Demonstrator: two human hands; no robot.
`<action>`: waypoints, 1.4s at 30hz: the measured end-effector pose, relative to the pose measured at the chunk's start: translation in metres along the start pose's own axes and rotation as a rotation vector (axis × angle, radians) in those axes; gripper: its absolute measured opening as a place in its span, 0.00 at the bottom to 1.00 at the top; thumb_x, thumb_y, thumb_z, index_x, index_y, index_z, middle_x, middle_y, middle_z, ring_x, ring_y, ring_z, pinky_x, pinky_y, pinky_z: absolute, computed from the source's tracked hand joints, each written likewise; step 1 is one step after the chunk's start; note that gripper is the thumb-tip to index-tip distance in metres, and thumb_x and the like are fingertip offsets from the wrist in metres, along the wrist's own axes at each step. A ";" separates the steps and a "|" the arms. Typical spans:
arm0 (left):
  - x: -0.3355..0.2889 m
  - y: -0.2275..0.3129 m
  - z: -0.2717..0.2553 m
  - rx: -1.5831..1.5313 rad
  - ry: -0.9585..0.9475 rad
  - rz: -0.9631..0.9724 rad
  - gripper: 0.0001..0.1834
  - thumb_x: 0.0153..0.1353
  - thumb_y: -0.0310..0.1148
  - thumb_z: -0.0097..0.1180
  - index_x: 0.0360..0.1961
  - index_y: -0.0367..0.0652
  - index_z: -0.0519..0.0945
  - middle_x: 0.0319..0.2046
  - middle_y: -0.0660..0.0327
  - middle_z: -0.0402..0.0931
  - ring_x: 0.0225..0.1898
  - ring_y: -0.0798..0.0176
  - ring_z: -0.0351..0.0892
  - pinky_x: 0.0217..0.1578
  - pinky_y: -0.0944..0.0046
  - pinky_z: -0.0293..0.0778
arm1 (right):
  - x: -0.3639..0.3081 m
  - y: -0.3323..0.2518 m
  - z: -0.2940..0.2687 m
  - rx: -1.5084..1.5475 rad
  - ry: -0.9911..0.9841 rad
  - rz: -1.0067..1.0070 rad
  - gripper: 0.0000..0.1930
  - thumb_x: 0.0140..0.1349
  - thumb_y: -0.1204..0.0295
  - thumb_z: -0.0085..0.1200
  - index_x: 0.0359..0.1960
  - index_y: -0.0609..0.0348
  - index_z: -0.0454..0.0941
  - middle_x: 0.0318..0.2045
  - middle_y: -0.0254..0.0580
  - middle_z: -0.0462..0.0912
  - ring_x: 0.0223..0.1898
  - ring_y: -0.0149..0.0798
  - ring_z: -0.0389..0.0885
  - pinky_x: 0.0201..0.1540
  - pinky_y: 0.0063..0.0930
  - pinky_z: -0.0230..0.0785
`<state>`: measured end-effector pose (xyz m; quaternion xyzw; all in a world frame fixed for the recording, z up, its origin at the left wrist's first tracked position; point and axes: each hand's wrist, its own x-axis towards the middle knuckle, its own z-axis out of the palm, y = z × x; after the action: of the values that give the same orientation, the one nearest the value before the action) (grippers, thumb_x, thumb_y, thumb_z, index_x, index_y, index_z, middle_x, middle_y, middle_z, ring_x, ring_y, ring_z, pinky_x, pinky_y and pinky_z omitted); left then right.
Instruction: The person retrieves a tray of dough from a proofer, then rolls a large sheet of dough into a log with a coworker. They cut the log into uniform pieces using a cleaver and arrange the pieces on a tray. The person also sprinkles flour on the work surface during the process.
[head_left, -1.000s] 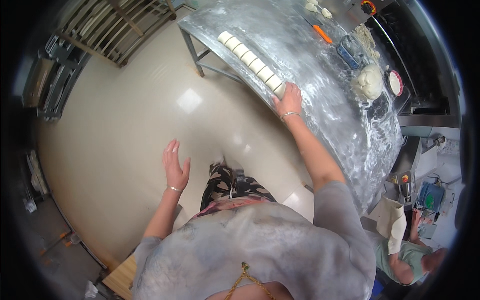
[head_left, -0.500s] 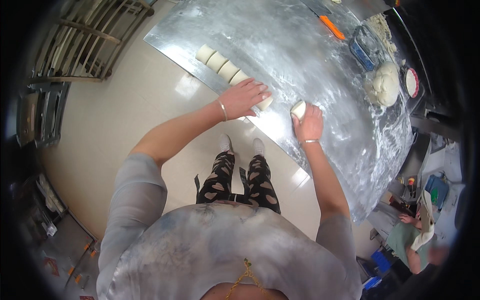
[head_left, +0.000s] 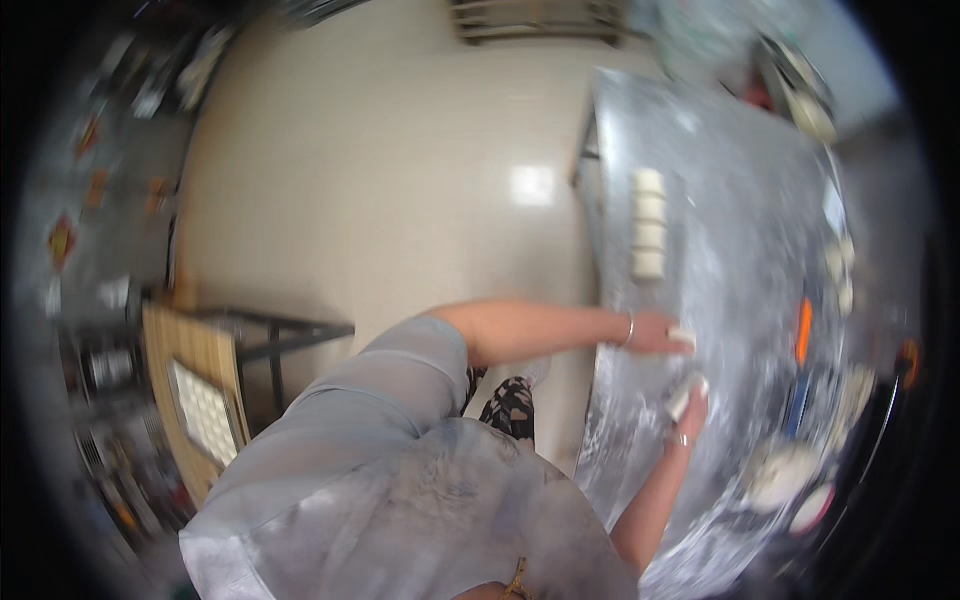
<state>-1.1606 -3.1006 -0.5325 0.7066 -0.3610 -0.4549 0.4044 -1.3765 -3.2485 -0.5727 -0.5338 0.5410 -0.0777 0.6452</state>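
Observation:
My left hand (head_left: 660,333) is closed on a piece of white dough (head_left: 684,342), which shows by its fingertips above the metal table (head_left: 720,250). Just nearer and to the right, my right hand (head_left: 694,408) grips another dough piece (head_left: 679,402) by its side. Motion blurs both hands a little, and the fingers partly cover the dough. Beyond my left hand, several cut dough pieces stand in a straight row (head_left: 649,236) along the table's left side.
An orange-handled knife (head_left: 804,330), a blue container (head_left: 797,405), a big dough lump (head_left: 782,476) and a red-rimmed bowl (head_left: 812,509) lie along the table's right side. At left, a wooden board (head_left: 165,345) holds a tray of pale pieces (head_left: 205,410).
My view and body have turned left. My left hand has come away from the near end of the dough row with a piece. The right hand still grips its piece, now closer to the left hand.

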 end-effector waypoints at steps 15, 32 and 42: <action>-0.553 -0.149 0.055 -1.362 0.732 -0.117 0.26 0.70 0.54 0.47 0.57 0.46 0.69 0.45 0.62 0.80 0.35 0.70 0.79 0.36 0.67 0.78 | -0.203 0.035 0.209 -0.341 -1.148 0.059 0.30 0.65 0.45 0.51 0.51 0.63 0.72 0.28 0.47 0.81 0.24 0.39 0.79 0.27 0.30 0.74; -1.142 -0.251 0.216 -0.354 2.061 -0.801 0.33 0.54 0.47 0.68 0.57 0.39 0.74 0.40 0.55 0.81 0.39 0.61 0.80 0.44 0.63 0.76 | -0.762 0.287 0.641 -1.104 -2.012 -0.923 0.22 0.58 0.66 0.63 0.52 0.63 0.75 0.35 0.41 0.83 0.29 0.31 0.80 0.33 0.25 0.74; -1.314 -0.369 0.162 0.058 1.801 -1.289 0.30 0.54 0.48 0.65 0.56 0.46 0.74 0.49 0.54 0.76 0.49 0.48 0.77 0.50 0.55 0.74 | -0.988 0.460 0.820 -1.162 -2.185 -1.887 0.30 0.54 0.57 0.65 0.56 0.57 0.73 0.50 0.50 0.80 0.48 0.54 0.79 0.51 0.41 0.73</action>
<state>-1.6876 -1.8343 -0.4457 0.8437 0.4902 0.1086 0.1898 -1.3529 -1.8904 -0.4486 -0.6314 -0.7396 0.1843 0.1429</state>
